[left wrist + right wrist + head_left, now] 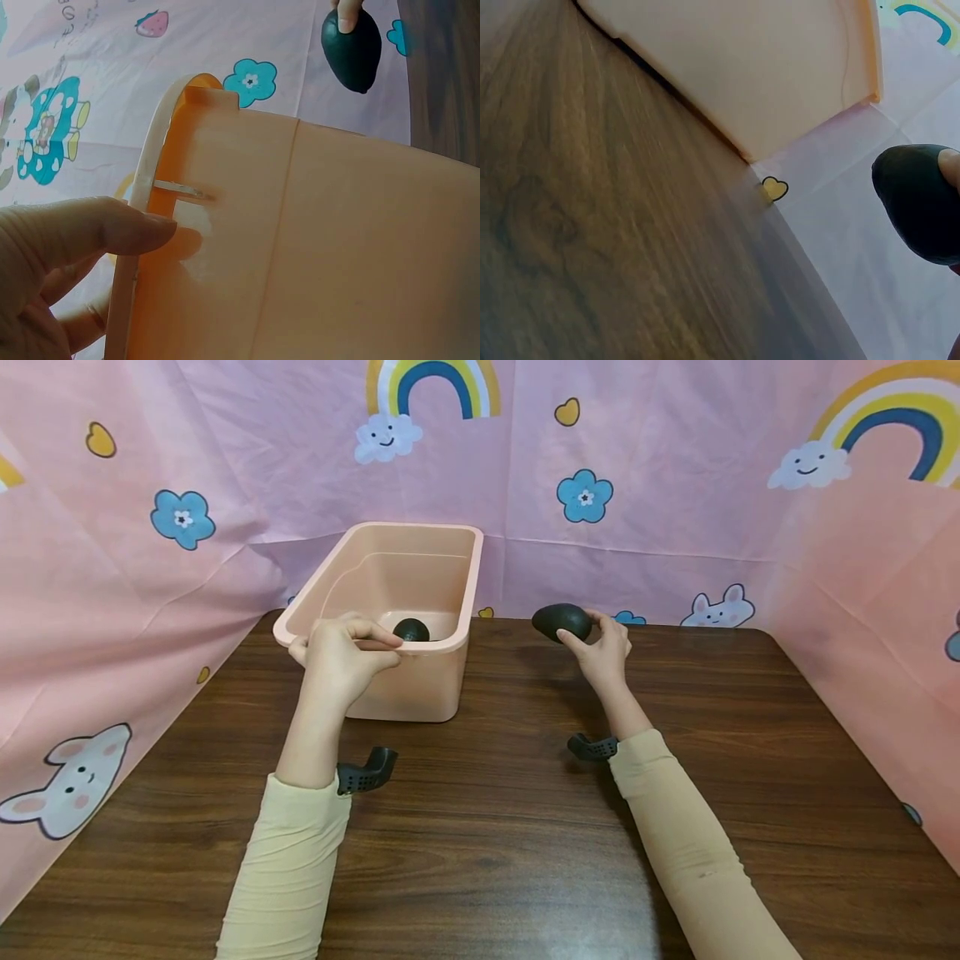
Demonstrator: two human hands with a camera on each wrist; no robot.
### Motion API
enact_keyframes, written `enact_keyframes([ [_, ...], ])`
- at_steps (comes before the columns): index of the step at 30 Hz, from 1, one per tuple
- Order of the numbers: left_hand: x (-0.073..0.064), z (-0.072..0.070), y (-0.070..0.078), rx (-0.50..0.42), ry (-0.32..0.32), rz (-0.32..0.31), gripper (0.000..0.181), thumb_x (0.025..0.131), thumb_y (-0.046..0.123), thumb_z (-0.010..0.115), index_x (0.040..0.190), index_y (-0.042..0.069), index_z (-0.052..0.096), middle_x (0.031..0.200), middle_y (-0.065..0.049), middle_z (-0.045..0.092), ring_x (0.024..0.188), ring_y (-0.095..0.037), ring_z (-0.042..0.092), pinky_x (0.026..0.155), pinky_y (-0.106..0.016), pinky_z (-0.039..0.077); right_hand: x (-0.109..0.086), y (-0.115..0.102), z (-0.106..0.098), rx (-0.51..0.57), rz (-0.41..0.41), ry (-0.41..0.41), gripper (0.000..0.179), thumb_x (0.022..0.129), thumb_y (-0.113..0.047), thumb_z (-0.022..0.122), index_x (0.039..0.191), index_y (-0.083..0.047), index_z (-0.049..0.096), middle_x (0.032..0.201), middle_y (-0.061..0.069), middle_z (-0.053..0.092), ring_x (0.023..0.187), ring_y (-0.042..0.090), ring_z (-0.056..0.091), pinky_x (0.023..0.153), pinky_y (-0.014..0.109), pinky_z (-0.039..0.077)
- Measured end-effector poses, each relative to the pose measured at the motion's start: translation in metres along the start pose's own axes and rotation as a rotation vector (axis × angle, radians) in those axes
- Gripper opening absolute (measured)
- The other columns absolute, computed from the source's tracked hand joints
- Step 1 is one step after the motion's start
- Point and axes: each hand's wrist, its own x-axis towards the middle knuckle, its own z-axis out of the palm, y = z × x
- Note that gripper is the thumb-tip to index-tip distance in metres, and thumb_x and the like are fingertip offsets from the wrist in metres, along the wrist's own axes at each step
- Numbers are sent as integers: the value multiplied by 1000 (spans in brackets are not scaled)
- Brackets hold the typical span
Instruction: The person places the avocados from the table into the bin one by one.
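My left hand (336, 656) grips the near rim of a peach-coloured plastic bin (412, 685). In the left wrist view the thumb (139, 227) lies on one face of the bin's wall, with fingers on the other side. Inside the bin rests one dark avocado (412, 629), partly hidden by the near rim. To the right of the bin, my right hand (606, 653) holds another dark avocado (558, 620) above the table, its narrow end pointing left. The right wrist view shows this avocado (916, 202) between thumb and fingers.
The bin stands at the back left of a dark wooden table (480, 827). Pink patterned cloth (660, 468) hangs behind the table and along both sides. A black wrist mount (367, 771) sticks out from the left cuff, another (592, 747) from the right.
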Motion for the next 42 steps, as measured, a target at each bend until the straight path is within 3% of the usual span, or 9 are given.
enact_keyframes([
  [14,1,0,-1,2,-3,2,17,68,2,81,83,8,77,92,-6,68,104,-22,52,94,-53,0,0,-12,0,17,-39,23,60,80,-39,77,129,-10,58,124,9,55,124,23,31,105,47,13],
  [23,1,0,-1,-2,-9,-3,16,68,3,81,83,8,77,93,-6,67,106,-23,49,93,-53,0,-2,-23,-4,32,-29,33,62,80,-41,77,130,-11,56,125,8,53,124,22,30,102,47,19],
  [33,0,0,-1,-1,-2,0,17,68,3,82,83,7,77,92,-6,67,105,-24,51,95,-54,0,-3,-32,-6,48,-75,54,59,79,-38,78,127,-9,59,119,7,55,116,22,35,98,44,18],
  [42,0,-1,0,-12,-18,-12,15,70,4,81,83,8,77,93,-5,67,108,-22,51,95,-55,-2,-3,-39,-10,78,-77,71,59,78,-38,79,127,-10,59,121,7,53,119,20,33,98,44,20],
])
